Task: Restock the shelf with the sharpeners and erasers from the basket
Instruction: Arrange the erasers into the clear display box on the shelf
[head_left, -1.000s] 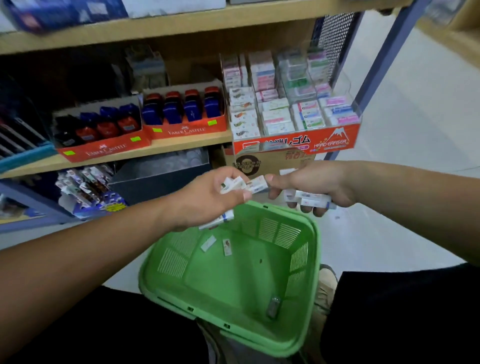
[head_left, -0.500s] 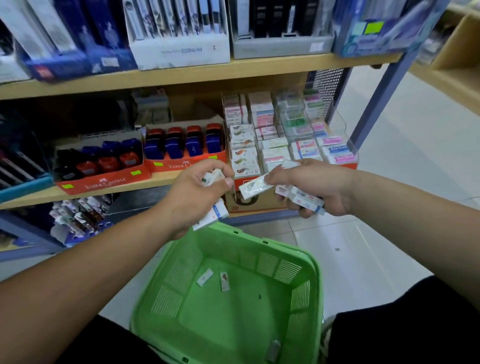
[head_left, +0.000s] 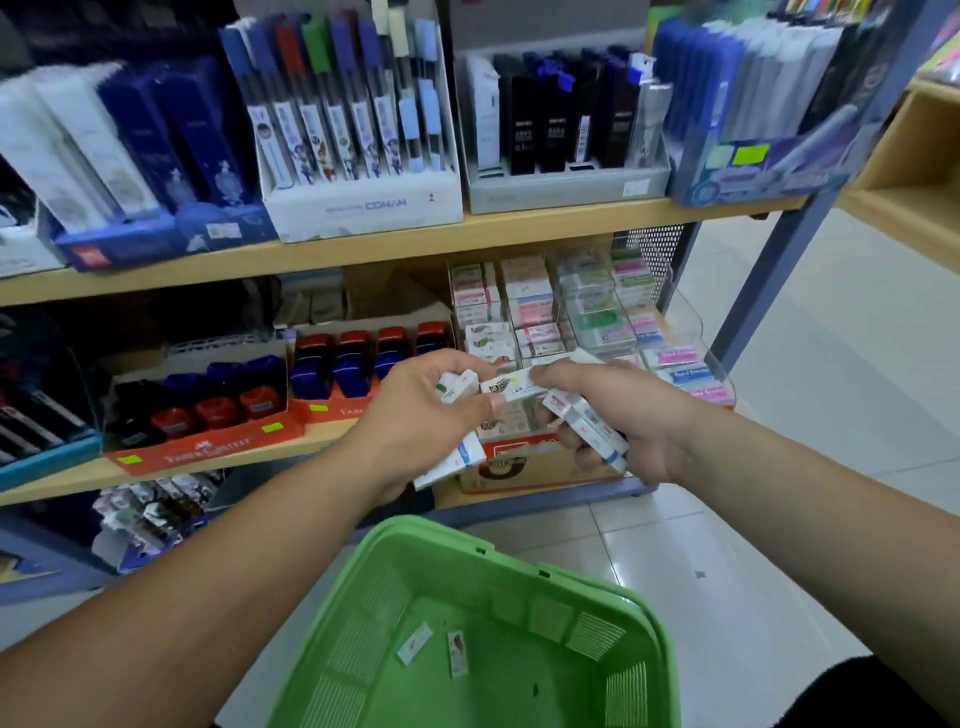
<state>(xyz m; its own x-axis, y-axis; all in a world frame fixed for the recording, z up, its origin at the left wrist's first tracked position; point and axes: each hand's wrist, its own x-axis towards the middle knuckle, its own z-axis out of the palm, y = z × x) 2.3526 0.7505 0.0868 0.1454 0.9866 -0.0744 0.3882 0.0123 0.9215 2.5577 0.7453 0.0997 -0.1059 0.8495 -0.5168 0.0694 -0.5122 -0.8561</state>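
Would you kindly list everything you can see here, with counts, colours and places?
basket: one, green, bottom centre, below the hands
loose erasers: two, white, on the basket floor
held erasers: several, white, split between both hands
sharpeners: many, blue, red and black, in two red trays on the middle shelf
eraser rack: one, clear, full of pastel packs, right end of the middle shelf
pen boxes: several, white, blue and grey, top shelf
shelf: wooden boards, blue posts
left hand: grips erasers
right hand: grips erasers, one pinched at the fingertips
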